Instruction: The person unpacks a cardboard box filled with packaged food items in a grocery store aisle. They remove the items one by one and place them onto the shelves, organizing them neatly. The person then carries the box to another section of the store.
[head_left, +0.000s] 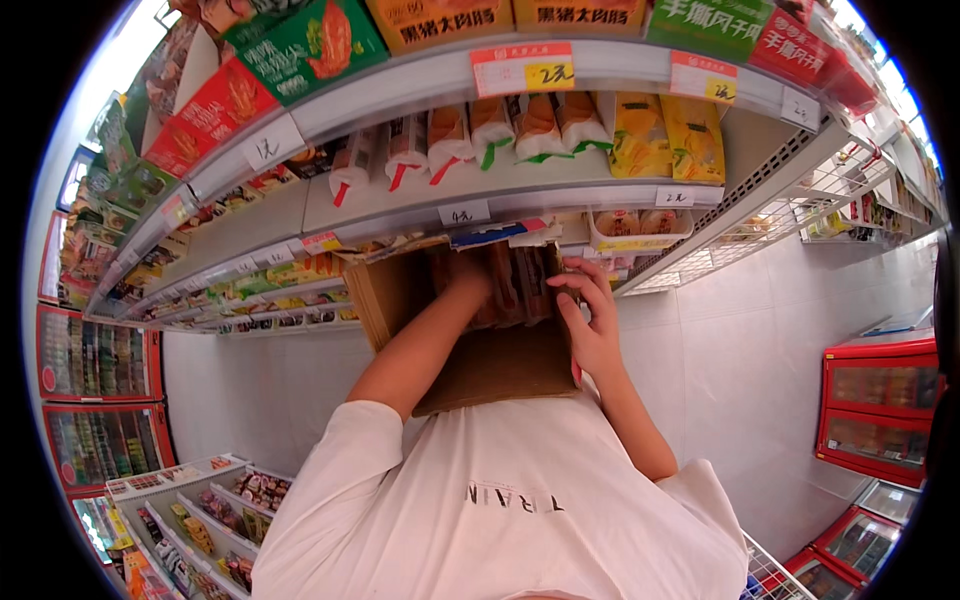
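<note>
An open cardboard box (502, 367) stands in front of my chest, its mouth towards me and its far edge close to the shelf. My left hand (470, 279) reaches down inside it and is blurred, with its fingers hidden. Beside that hand, several packs of reddish-brown sausages (532, 281) in clear wrap line the far part of the box. My right hand (596, 319) holds the box's right wall, its fingertips curled over the edge. Torn flaps and a blue piece of packaging (499, 234) lie along the far rim.
Shop shelves with price tags (463, 213) rise just beyond the box. Wrapped sausages (448, 135) and yellow packets (694, 139) fill one level; a white tray (641, 229) sits lower right. Red-framed coolers (874, 409) stand right, more coolers (101, 360) left, and a snack bin rack (195, 517) lower left.
</note>
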